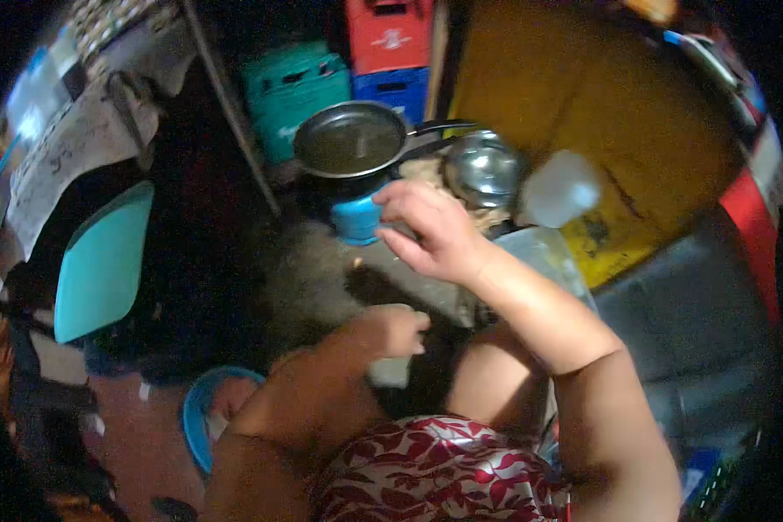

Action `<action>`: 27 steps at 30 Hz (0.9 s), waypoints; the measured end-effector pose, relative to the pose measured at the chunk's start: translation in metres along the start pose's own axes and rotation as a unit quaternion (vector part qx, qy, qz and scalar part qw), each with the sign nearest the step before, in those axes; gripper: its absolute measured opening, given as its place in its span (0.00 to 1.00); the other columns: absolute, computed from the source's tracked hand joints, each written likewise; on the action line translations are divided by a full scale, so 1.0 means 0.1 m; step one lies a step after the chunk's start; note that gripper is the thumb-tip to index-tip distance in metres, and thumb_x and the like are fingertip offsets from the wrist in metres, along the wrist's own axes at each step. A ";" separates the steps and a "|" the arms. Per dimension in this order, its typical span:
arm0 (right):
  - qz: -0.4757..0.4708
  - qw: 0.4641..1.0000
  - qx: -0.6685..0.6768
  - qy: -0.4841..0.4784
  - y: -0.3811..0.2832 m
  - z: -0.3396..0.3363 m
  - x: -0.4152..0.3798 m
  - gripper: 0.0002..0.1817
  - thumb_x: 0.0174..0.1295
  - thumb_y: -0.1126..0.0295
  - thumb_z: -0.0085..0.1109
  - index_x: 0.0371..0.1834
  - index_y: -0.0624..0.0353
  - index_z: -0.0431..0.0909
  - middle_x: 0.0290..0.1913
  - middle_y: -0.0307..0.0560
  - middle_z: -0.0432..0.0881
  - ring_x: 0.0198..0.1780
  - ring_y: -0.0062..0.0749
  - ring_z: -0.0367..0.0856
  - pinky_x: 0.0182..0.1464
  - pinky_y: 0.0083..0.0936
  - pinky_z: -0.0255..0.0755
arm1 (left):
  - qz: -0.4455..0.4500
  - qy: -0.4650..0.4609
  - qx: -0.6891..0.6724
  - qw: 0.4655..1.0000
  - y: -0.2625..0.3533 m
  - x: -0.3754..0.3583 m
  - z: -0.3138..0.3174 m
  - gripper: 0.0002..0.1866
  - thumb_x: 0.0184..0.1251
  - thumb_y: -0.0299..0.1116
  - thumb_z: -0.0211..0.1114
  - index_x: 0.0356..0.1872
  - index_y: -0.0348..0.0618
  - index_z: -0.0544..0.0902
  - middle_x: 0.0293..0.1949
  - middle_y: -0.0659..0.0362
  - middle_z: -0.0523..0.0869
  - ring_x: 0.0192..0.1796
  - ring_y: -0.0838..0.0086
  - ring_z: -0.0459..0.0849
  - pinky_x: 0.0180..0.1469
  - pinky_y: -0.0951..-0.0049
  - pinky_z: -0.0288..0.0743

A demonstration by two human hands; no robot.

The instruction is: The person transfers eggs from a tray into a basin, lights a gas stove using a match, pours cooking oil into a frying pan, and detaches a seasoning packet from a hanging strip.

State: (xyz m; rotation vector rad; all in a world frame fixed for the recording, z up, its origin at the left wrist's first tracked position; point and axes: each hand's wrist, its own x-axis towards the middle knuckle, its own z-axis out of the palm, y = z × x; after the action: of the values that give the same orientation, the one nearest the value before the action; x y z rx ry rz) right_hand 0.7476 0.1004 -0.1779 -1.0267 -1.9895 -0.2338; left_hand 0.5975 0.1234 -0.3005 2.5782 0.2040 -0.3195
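A dark frying pan (351,139) rests on top of a blue gas canister stove (357,217), its black handle pointing right. My right hand (431,228) is raised just right of the blue canister, its fingers curled toward the thumb; whether anything small is between them is hidden. Lower and to the left, my left hand (396,331) hangs near my knee, blurred, with its fingers bent. A shiny metal lid or bowl (485,170) lies right of the pan, beside a translucent white container (562,189).
Green (296,96), red (391,35) and blue crates (394,91) stand behind the pan. A yellow-brown board (583,104) leans at the right. At the left are a turquoise plastic piece (104,265) and a blue basin (198,418). A clear tub (544,252) is under my right forearm.
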 end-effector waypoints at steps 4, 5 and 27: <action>-0.021 0.994 0.087 0.058 0.39 0.87 0.36 0.10 0.53 0.75 0.65 0.38 0.59 0.76 0.42 0.50 0.82 0.46 0.47 0.81 0.48 0.35 0.76 | 0.000 -0.046 -0.006 0.999 -0.10 -0.01 -0.02 0.17 0.57 0.41 0.68 0.42 0.39 0.81 0.40 0.44 0.85 0.45 0.50 0.85 0.46 0.51 0.77; -0.023 0.991 0.109 0.075 0.46 1.05 0.43 0.10 0.53 0.75 0.64 0.38 0.59 0.76 0.42 0.50 0.82 0.45 0.47 0.81 0.48 0.35 0.76 | 0.017 -0.028 0.003 0.999 -0.18 0.00 0.06 0.16 0.60 0.40 0.65 0.43 0.39 0.81 0.41 0.44 0.85 0.45 0.50 0.85 0.47 0.51 0.77; 0.168 0.930 0.294 -0.146 -0.14 0.16 1.34 0.13 0.54 0.77 0.63 0.43 0.59 0.77 0.44 0.53 0.82 0.37 0.46 0.83 0.39 0.34 0.77 | -0.110 0.196 -0.401 0.888 0.00 -0.27 -0.49 0.17 0.57 0.35 0.66 0.48 0.46 0.83 0.42 0.51 0.86 0.45 0.55 0.86 0.49 0.54 0.79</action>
State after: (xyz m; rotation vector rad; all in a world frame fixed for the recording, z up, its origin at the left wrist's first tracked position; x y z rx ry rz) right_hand 0.6892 0.1765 -0.0823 -1.0120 -1.9111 0.7012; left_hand 0.5805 0.1468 -0.2524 1.7605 0.6313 0.1941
